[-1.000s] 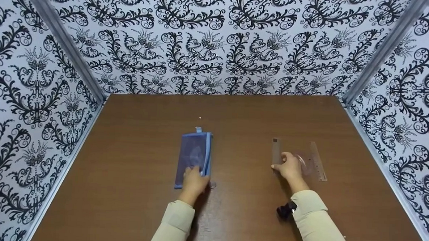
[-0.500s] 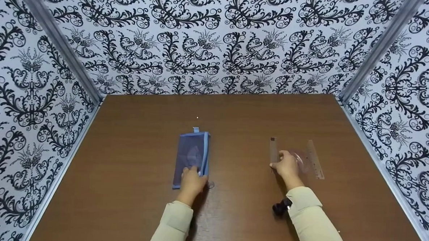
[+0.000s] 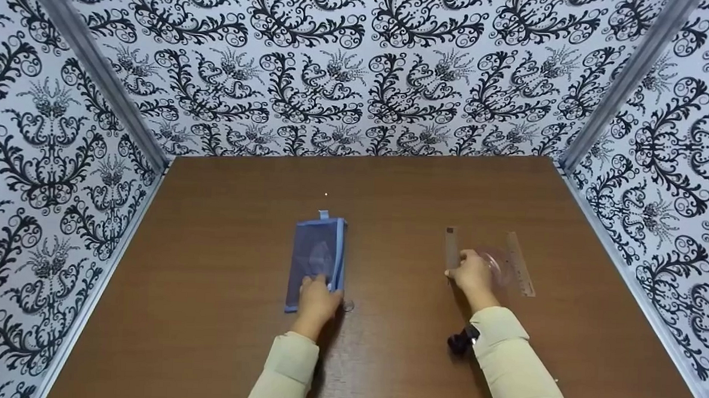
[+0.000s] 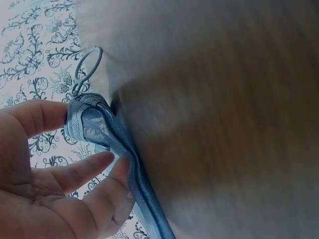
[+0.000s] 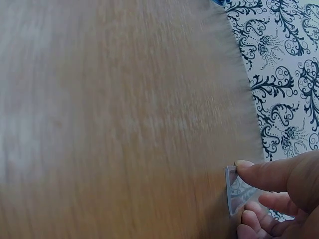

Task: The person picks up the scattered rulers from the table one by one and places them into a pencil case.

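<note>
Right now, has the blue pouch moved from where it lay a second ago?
No: in the head view, the blue pouch shows no visible shift either way against the white speck behind it.

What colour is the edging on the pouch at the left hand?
The pouch has blue edging, clearest in the head view.

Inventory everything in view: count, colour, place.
Pouch: 1, blue, left of centre
Ring: 1, grey, pouch's near end
Strips: 2, clear, right of centre
Curved piece: 1, clear pinkish, between strips
Specks: 2, pale, behind pouch, by right sleeve
Table: 1, brown, centre
Walls: 3, white-black, back and sides
Posts: 2, grey, back corners
Trim: 2, grey, table sides
Device: 1, black, right wrist
Sleeves: 2, cream, forearms
Left hand: 1, bare, holding pouch
Right hand: 1, bare, seemingly pinching strip
</note>
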Tool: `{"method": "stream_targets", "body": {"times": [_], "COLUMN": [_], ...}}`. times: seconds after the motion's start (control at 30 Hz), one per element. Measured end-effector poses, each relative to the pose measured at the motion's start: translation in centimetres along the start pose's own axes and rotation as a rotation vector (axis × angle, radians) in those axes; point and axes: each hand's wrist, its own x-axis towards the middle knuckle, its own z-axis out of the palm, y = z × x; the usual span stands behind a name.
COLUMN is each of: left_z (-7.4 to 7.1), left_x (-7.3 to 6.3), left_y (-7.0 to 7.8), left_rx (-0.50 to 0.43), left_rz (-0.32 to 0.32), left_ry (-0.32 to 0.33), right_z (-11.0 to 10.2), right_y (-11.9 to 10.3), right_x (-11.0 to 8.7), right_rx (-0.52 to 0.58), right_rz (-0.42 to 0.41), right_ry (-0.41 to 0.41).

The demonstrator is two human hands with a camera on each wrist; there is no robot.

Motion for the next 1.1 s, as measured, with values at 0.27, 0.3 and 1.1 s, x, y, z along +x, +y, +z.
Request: {"method": "stream_targets", "body": {"times": [0.27, 0.3, 1.1], "left_z": [-0.07, -0.07, 0.23], "left_x": [-0.08, -0.10, 0.10], "left_y": [-0.05, -0.07, -0.12], "left_rx": [-0.025, -0.022, -0.005], "left_rz": [0.006, 0.008, 0.004], "left_ry": [0.004, 0.006, 0.005], "right_z": [0.14, 0.19, 0.23], "right_y": [-0.10, -0.16, -0.17], "right_x": [0.06, 0.07, 0.00], "right_rx": [-0.069, -0.071, 0.031], "right_rz": [-0.001, 0.003, 0.046], "right_ry": [0.023, 0.021, 0.021]}}
